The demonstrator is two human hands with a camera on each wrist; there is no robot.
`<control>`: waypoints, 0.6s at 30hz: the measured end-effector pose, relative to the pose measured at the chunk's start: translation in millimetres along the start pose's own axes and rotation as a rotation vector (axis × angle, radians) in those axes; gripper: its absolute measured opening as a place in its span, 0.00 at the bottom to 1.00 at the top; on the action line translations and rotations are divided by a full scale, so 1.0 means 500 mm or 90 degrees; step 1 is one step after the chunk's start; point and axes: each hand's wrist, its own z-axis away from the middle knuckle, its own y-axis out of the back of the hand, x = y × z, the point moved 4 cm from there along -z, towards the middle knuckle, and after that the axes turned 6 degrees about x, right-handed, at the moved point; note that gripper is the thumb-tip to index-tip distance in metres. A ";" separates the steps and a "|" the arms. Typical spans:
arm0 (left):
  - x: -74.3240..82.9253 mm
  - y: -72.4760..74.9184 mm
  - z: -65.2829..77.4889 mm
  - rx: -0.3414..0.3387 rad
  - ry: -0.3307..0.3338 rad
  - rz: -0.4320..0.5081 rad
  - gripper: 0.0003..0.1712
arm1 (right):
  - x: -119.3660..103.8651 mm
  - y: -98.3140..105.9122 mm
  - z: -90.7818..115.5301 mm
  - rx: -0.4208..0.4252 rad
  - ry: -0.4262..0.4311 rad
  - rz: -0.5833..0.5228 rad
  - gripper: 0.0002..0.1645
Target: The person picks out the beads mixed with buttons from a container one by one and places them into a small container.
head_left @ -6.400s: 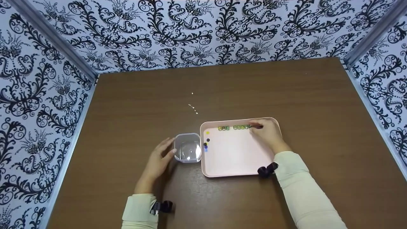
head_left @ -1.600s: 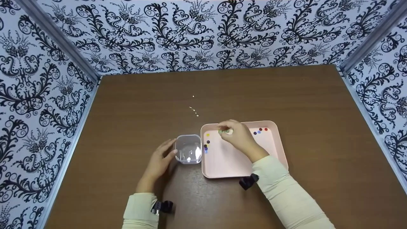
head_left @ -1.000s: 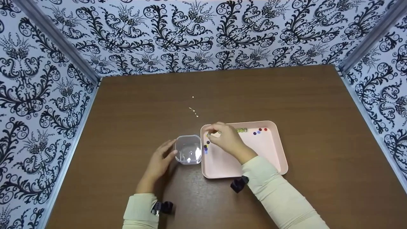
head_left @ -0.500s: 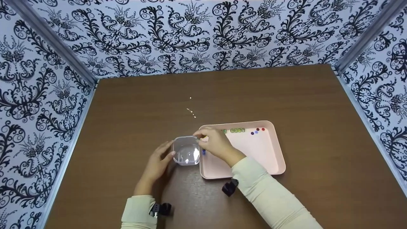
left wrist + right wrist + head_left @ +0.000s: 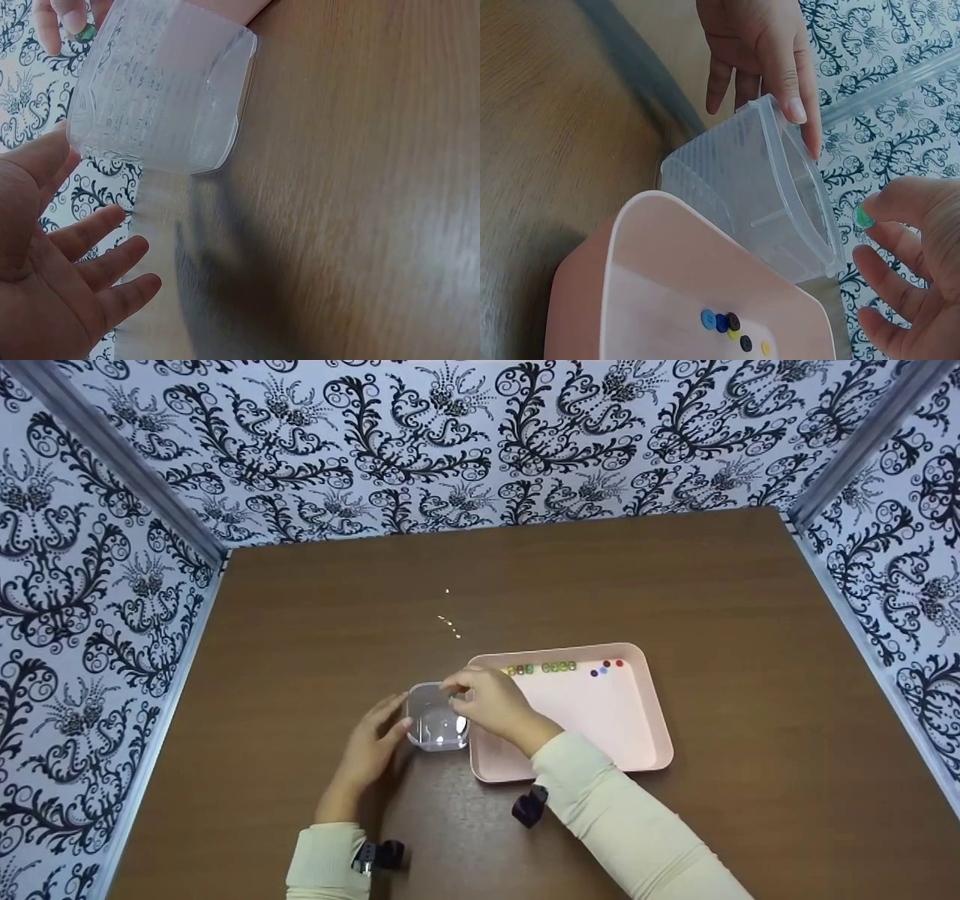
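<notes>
My right hand [image 5: 491,701] pinches a green glass marble [image 5: 863,217] between thumb and forefinger, over the mouth of a clear plastic container [image 5: 429,723]. At the container's left side, my left hand [image 5: 371,742] touches the rim with an outstretched thumb and forefinger; its other fingers [image 5: 112,262] are spread free. Against the container's right side stands a pink tray [image 5: 577,727]. Along the tray's far wall lies a row of glass marbles [image 5: 559,667]. In the right wrist view, several small buttons [image 5: 709,319] in blue, black and yellow lie near the tray's left wall.
More buttons [image 5: 603,670], red, dark and blue, lie at the tray's far right corner. Small pale specks [image 5: 450,624] dot the brown table [image 5: 315,645] behind the container. Patterned panels [image 5: 420,450] enclose the table's back and sides.
My right hand has moved left from the tray's far wall to above the container, carrying the green marble. The row has fewer marbles at its right end. My left hand has stayed at the container.
</notes>
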 end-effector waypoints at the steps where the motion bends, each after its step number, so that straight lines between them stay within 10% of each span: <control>1: 0.000 0.000 0.000 0.000 0.000 0.001 0.25 | 0.000 -0.002 0.000 -0.005 -0.002 -0.003 0.11; 18: 0.005 0.001 0.001 0.003 0.001 0.018 0.24 | -0.016 -0.024 -0.002 -0.032 0.038 0.063 0.12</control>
